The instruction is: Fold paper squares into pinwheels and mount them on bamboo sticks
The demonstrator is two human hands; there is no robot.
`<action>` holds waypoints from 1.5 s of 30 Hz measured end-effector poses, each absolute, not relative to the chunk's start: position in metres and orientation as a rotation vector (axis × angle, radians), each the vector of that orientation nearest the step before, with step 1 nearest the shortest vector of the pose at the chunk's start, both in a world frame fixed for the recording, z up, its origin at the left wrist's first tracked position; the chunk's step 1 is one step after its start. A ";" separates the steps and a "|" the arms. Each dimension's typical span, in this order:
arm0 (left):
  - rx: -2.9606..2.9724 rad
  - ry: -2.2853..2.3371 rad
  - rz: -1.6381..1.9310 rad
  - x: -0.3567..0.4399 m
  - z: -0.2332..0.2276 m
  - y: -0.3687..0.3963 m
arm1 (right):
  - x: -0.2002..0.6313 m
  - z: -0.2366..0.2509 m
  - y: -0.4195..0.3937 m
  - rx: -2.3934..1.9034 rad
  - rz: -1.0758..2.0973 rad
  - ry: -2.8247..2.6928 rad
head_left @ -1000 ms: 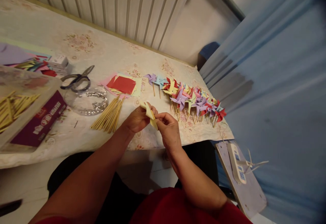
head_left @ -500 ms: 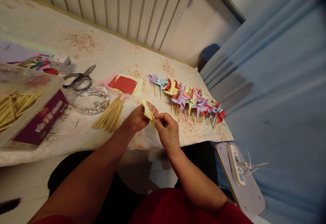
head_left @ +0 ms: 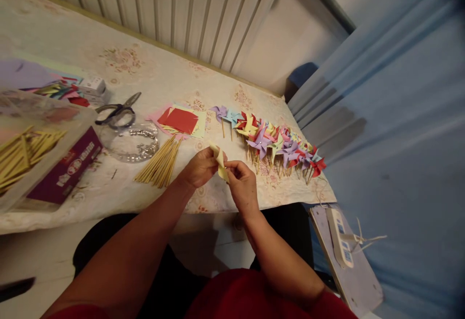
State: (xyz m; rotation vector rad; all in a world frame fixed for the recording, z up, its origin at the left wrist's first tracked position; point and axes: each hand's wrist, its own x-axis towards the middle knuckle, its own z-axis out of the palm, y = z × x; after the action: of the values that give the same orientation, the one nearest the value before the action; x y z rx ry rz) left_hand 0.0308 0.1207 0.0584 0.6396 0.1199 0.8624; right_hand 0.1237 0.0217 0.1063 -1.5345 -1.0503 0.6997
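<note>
Between my hands, above the table's front edge, is a piece of folded, curled pale yellow paper [head_left: 220, 161]. My left hand [head_left: 201, 168] is closed on its left side, with the thumb and fingers pinching it. My right hand [head_left: 242, 183] has its fingertips pinched at the paper's right edge; anything small between them is hidden. Left of my hands lies a fanned bundle of thin wooden sticks [head_left: 160, 164]. Behind that is a stack of coloured paper squares [head_left: 179, 121] with a red one on top. Many finished paper pinwheels [head_left: 259, 142] on sticks lie to the right.
A clear round dish [head_left: 127, 144] holds shiny beads or pins. Scissors [head_left: 119, 112] lie behind it. A plastic box [head_left: 69, 174] with yellow sticks stands at left, near small white boxes [head_left: 93, 86]. A power strip [head_left: 339, 236] rests on a board at right, beside a blue curtain [head_left: 399, 130].
The yellow paper has turned in my fingers and shows a broader curled face. The thin yellow stick-like strip by my right fingertips no longer shows. The view has shifted slightly.
</note>
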 end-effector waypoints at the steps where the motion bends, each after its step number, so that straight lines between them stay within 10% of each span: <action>1: 0.633 0.161 0.879 0.031 0.058 0.121 | 0.127 0.102 0.022 -1.542 0.702 -1.056; 45: 0.929 1.114 0.760 0.034 0.051 0.131 | 0.185 0.012 0.023 -1.763 0.611 -1.071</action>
State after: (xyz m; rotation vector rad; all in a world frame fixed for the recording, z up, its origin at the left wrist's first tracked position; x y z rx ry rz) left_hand 0.0343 0.1309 0.0511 0.9295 1.1143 0.7595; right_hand 0.1855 0.0232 0.0118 -1.7626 -1.0705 0.6107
